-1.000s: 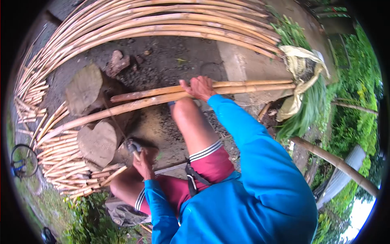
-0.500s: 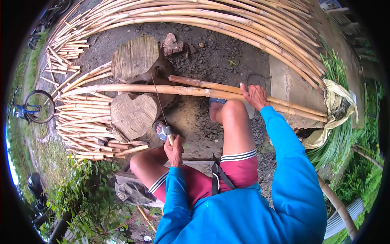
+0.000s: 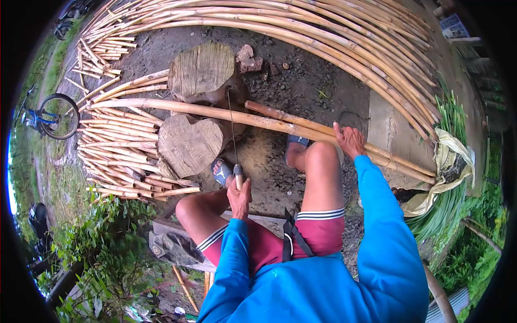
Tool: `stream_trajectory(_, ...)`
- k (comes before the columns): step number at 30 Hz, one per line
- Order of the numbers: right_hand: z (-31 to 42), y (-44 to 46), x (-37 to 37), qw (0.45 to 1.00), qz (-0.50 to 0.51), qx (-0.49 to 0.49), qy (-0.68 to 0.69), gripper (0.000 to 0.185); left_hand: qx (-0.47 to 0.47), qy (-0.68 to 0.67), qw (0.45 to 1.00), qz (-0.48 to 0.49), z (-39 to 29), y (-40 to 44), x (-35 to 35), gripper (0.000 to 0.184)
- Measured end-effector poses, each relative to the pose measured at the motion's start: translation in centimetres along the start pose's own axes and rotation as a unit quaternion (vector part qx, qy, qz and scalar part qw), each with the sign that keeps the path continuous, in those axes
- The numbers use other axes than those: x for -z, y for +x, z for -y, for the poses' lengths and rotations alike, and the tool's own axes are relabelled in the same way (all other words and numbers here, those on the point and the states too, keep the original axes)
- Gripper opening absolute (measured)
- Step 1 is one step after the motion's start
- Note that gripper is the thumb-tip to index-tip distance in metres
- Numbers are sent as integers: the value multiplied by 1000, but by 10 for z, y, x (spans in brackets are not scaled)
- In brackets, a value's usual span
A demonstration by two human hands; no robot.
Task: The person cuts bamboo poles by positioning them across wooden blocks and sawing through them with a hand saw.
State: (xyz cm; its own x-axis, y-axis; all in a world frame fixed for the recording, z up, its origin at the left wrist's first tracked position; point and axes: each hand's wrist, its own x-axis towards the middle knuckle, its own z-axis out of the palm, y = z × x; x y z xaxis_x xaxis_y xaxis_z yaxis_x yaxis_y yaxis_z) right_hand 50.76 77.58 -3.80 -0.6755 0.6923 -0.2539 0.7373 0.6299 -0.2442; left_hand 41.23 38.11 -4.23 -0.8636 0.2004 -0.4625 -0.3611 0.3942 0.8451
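My left hand [image 3: 239, 198] is closed round the pale wooden handle of a machete [image 3: 233, 137]. Its long thin blade, seen edge-on, points away from me and crosses the long bamboo pole [image 3: 199, 109] in this view; contact cannot be told. That pole lies slanting across the two wood stumps. My right hand [image 3: 351, 141] grips bamboo farther right, where a shorter bamboo pole [image 3: 280, 114] runs alongside the long one. Whether the fingers go round one pole or both is hidden. The rear stump [image 3: 202, 70] and the heart-shaped front stump [image 3: 189, 146] stand ahead of my left foot.
Many long bamboo poles [image 3: 301, 32] lie in a curved row at the back. Short cut pieces [image 3: 121, 140] are heaped left of the stumps. A pale sack [image 3: 449, 156] and green stalks sit at the right. A bicycle [image 3: 53, 116] stands far left.
The whole view has shifted a little. The machete's blade has swung more upright, with its handle slightly farther right. My right hand keeps its hold on the bamboo.
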Motion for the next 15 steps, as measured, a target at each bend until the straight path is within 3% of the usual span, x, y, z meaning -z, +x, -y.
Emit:
stream_trajectory(4,2,0,1,1000,23,-1,-12,75,34,12,999,-17,8,3,3,25)
stream_trajectory(6,3,3,3,997,67,-29,-24,76,-19,-27,999,0,-8,-2,2,21)
stream_trajectory(7,3,0,4,998,58,-29,-20,77,-34,-21,999,7,34,14,7,20)
stream_trajectory(8,-2,2,-3,998,49,-29,-27,77,23,-53,998,19,1,2,3,18)
stream_trajectory(11,-5,-1,-8,999,-14,-21,-19,77,6,-57,998,33,-5,1,-3,21)
stream_trajectory(15,-3,-2,-2,1000,-2,-23,-18,78,33,-34,998,33,-25,-7,-9,27)
